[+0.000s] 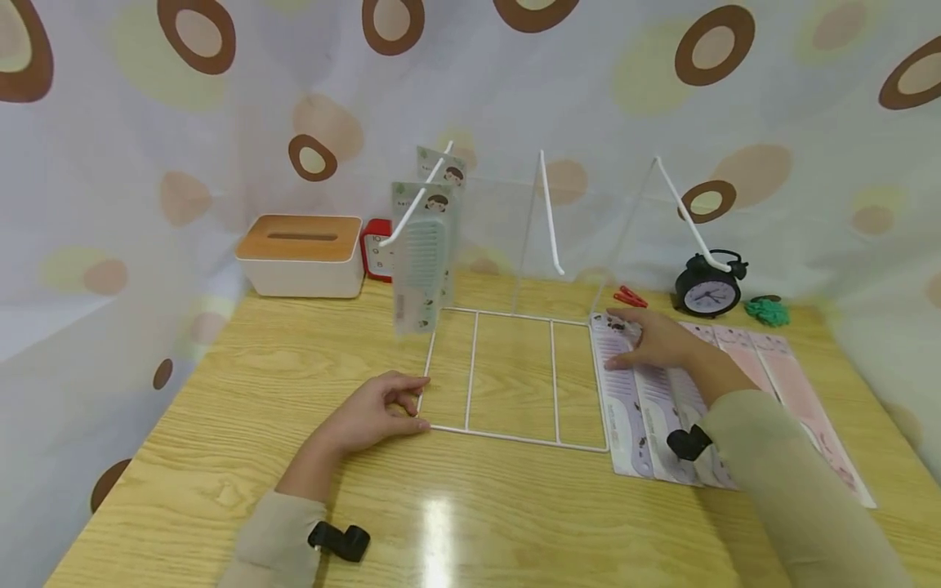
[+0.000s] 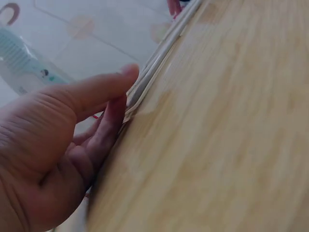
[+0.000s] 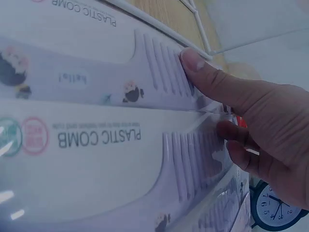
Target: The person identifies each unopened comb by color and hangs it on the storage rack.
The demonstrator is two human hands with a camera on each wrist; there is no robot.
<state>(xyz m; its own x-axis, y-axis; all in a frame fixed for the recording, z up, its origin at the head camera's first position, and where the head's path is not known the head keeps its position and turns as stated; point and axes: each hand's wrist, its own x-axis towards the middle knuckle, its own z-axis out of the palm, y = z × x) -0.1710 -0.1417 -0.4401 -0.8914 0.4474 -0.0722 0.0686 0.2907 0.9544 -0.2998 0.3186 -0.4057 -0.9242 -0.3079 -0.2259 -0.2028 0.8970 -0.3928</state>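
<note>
A white wire rack [image 1: 553, 380] stands on the wooden table [image 1: 220, 392], with three slanted hooks above its base grid. Two green comb packs [image 1: 421, 261] hang on the left hook [image 1: 422, 196]. My left hand [image 1: 382, 408] lies at the front left corner of the base; thumb and forefinger pinch the wire [image 2: 159, 53] there. My right hand [image 1: 639, 339] rests on the top end of several purple comb packs [image 1: 625, 408] lying flat just right of the rack. Its thumb [image 3: 193, 60] presses the nearest pack [image 3: 96, 72], and its fingers lie on the one beside it [image 3: 96, 169].
Pink comb packs [image 1: 794, 392] lie right of the purple ones. At the back stand a tissue box [image 1: 301, 253], a red clock [image 1: 376, 249], a black alarm clock [image 1: 707, 290], red pegs [image 1: 631, 298] and a green bundle [image 1: 767, 310]. A patterned curtain surrounds the table.
</note>
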